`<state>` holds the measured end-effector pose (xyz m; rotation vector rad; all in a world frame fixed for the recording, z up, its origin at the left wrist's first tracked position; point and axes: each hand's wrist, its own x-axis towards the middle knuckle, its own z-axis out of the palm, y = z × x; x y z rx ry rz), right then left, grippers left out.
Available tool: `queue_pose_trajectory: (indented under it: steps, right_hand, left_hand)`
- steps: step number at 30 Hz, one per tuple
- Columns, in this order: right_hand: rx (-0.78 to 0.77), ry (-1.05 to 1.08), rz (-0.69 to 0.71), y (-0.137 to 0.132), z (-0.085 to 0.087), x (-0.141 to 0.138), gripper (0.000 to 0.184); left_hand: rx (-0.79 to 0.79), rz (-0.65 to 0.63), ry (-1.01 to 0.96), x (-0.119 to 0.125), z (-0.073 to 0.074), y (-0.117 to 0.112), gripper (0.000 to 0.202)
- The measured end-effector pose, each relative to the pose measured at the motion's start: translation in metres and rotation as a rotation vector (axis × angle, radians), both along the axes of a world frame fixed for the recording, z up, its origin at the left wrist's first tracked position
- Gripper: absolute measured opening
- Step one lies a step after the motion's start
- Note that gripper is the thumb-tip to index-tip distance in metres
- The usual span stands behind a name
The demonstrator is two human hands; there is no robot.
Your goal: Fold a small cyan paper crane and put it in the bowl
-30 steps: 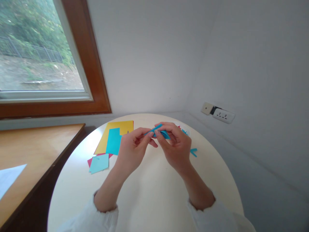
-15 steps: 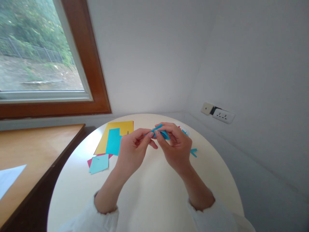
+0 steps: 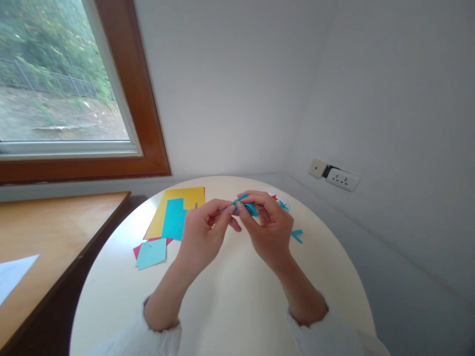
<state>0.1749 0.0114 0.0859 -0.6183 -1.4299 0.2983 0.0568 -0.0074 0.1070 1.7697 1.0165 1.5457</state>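
Above the round cream table (image 3: 230,296), my left hand (image 3: 202,237) and my right hand (image 3: 269,230) meet. Both pinch a small folded blue paper piece (image 3: 248,207) between thumbs and fingertips. Most of the paper is hidden by my right fingers. To the left lie a yellow sheet (image 3: 185,197), a blue cut sheet (image 3: 173,220) on it, a light blue square (image 3: 152,252) and a red sheet (image 3: 138,248) peeking out underneath.
Small blue scraps (image 3: 297,235) lie right of my right hand. A wooden desk (image 3: 44,237) with a white sheet (image 3: 13,274) adjoins the table on the left. A window sits above it. A wall socket (image 3: 343,179) is at the right.
My hands stay pinched on the blue paper with only slight finger shifts. The view has tipped a little.
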Motion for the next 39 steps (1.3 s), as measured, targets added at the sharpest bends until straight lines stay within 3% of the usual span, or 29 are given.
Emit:
queue_pose_trajectory:
  steps: [24,39]
  right_hand:
    - [-0.082,-0.029,-0.027,0.0027,-0.0009,0.0020,0.004]
    - [-0.124,-0.033,-0.056,0.0032,-0.0007,0.0006,0.003]
  left_hand:
    - [0.000,0.031,0.119,-0.0024,-0.0040,0.0020,0.021]
    - [-0.052,-0.008,0.052,-0.0019,-0.0023,0.0044,0.014]
